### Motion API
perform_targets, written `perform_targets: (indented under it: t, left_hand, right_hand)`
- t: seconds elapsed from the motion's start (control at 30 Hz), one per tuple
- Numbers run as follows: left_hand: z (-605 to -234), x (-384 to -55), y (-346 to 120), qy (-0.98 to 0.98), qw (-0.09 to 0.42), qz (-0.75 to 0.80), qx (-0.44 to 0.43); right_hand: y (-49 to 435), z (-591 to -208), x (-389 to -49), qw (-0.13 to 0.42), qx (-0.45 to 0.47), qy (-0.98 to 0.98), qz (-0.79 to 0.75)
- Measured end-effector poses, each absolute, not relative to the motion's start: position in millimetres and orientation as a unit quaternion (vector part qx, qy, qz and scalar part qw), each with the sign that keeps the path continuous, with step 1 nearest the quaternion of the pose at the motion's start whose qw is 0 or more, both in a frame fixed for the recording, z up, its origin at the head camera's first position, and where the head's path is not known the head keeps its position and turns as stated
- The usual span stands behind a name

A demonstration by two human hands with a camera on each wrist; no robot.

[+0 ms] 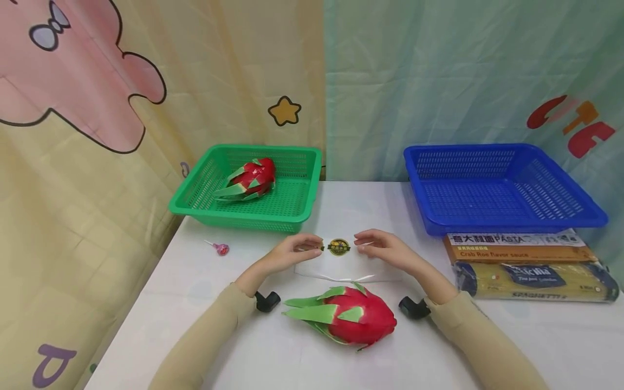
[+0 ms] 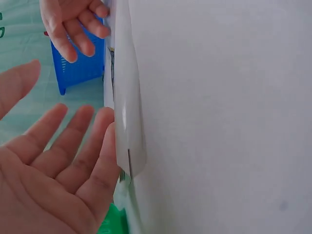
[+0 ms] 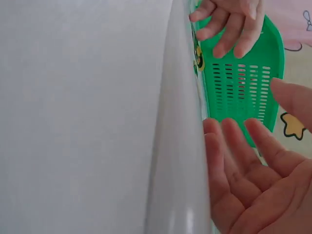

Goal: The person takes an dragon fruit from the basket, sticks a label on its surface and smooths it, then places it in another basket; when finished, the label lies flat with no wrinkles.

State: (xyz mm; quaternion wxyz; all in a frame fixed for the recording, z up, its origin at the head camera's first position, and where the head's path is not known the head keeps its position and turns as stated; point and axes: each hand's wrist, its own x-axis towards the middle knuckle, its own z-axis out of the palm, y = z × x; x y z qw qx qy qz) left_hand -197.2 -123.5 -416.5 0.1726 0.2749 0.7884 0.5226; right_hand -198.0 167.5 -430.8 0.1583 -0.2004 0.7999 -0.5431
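A clear plastic bag or sheet with a round black-and-gold label lies on the white table, its near edge slightly raised. My left hand is at its left side, fingers loosely bent and apart from the thumb. Mirroring it, my right hand is at the right side. Neither hand holds anything; in the wrist views the little-finger side of the left hand and of the right hand is close to the plastic; contact is hard to tell. Nearer me lies a red dragon fruit with green scales.
A green basket at the back left holds another dragon fruit. At the back right stands a blue basket, with a pasta box and a spaghetti pack before it. A lollipop lies at left. Curtains hang behind.
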Motion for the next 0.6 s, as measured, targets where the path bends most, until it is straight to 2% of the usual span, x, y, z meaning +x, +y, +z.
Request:
perform_targets:
  t: [0.23,0.6]
  left_hand:
    - [-438,-212,-116,0.809,0.197,0.516,0.204]
    - [-450,-221,-110,0.836,0.137,0.507,0.159]
  right_hand:
    - [155,-442,-219,0.168,-0.185,0.827,-0.504]
    - [141,-448,-229,0.121,-0.143,0.883,-0.431]
